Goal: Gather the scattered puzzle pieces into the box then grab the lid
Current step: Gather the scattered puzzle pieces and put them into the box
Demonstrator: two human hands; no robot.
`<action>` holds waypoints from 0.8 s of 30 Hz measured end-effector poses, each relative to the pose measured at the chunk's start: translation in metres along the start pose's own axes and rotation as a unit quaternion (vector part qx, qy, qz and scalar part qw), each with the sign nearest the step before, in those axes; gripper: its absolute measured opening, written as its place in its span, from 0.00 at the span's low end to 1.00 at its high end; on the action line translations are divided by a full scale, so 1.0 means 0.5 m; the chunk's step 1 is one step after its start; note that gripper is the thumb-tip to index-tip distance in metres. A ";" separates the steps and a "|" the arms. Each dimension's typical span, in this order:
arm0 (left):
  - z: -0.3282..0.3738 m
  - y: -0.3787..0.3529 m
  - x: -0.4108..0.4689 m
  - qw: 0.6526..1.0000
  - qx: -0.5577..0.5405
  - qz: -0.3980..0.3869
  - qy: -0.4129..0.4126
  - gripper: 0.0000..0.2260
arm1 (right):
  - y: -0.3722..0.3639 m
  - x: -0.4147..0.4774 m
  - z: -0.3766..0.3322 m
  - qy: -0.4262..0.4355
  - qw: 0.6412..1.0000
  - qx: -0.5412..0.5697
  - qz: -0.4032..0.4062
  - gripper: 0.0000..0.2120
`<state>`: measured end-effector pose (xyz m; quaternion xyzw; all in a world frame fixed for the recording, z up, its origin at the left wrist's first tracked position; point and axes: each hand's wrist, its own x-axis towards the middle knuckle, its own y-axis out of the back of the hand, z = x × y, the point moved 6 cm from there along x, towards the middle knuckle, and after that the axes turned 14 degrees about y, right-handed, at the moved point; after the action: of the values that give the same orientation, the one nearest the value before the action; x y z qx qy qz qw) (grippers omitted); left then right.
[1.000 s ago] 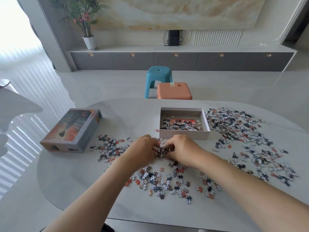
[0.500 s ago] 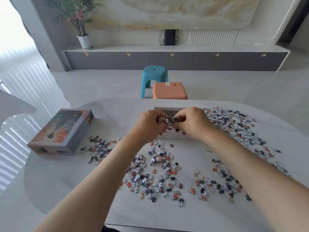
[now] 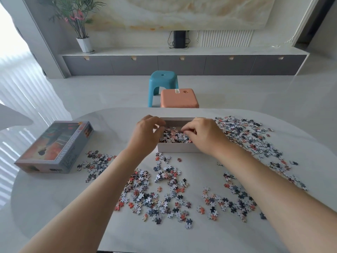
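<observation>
The open white box (image 3: 178, 148) sits mid-table with a heap of puzzle pieces (image 3: 173, 136) inside. Both my hands hover over it. My left hand (image 3: 145, 132) is above the box's left end with loosely curled fingers, and I see no pieces in it. My right hand (image 3: 202, 134) is above the right end, fingertips pointing down at the heap and holding nothing visible. The printed lid (image 3: 54, 148) lies at the table's left. Scattered pieces (image 3: 160, 196) cover the near table, with more at the right (image 3: 251, 137) and a small patch by the lid (image 3: 96, 163).
The round white table (image 3: 54, 207) has its near edge close to me. Beyond its far edge stand an orange stool (image 3: 179, 98) and a blue stool (image 3: 163, 79). A potted plant (image 3: 80, 24) stands on a low cabinet at the back wall.
My hands lifted a bunch of pieces from the table in front of the box, carried it over the box, and let it drop in. The heap inside has grown.
</observation>
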<state>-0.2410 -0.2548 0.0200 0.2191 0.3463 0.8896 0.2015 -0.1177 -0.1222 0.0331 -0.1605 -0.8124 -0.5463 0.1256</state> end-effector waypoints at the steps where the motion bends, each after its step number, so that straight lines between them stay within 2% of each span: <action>1: -0.019 0.007 -0.001 1.000 0.009 0.019 0.023 0.06 | -0.006 -0.003 -0.018 0.019 1.000 0.014 -0.019 0.09; 3: -0.064 0.008 -0.004 0.997 0.043 0.023 0.064 0.09 | -0.027 -0.014 -0.050 0.052 0.996 0.031 -0.068 0.10; 4: -0.084 -0.002 -0.009 0.995 0.080 -0.004 0.066 0.11 | -0.040 -0.021 -0.062 0.059 0.994 0.036 -0.090 0.10; 7: -0.118 -0.060 -0.041 0.963 0.222 -0.154 0.009 0.13 | -0.089 -0.046 -0.081 0.057 0.985 0.037 -0.156 0.12; 9: -0.122 -0.077 -0.057 0.945 0.253 -0.206 -0.021 0.16 | -0.122 -0.063 -0.081 0.041 0.979 0.014 -0.197 0.16; 11: -0.123 -0.069 -0.060 0.947 0.245 -0.208 -0.029 0.20 | -0.142 -0.076 -0.072 0.027 0.975 -0.018 -0.218 0.19; 13: -0.119 -0.054 -0.067 0.949 0.239 -0.200 -0.053 0.19 | -0.149 -0.081 -0.066 0.021 0.974 -0.029 -0.224 0.16; 16: -0.116 -0.036 -0.086 0.950 0.221 -0.207 -0.071 0.16 | -0.145 -0.086 -0.071 0.006 0.969 0.013 -0.245 0.16; 19: -0.118 -0.021 -0.100 0.960 0.192 -0.198 -0.056 0.14 | -0.133 -0.087 -0.074 -0.011 0.970 0.052 -0.237 0.16; 21: -0.115 -0.013 -0.107 0.964 0.186 -0.186 -0.047 0.13 | -0.129 -0.090 -0.070 -0.026 0.974 0.049 -0.221 0.18; 24: -0.103 -0.014 -0.126 0.955 0.214 -0.199 -0.059 0.20 | -0.144 -0.100 -0.071 -0.025 0.971 -0.004 -0.236 0.24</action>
<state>-0.2151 -0.3094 -0.0347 0.2356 0.5531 0.7221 0.3423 -0.0993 -0.1864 -0.0337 0.0219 -0.8283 -0.5592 -0.0282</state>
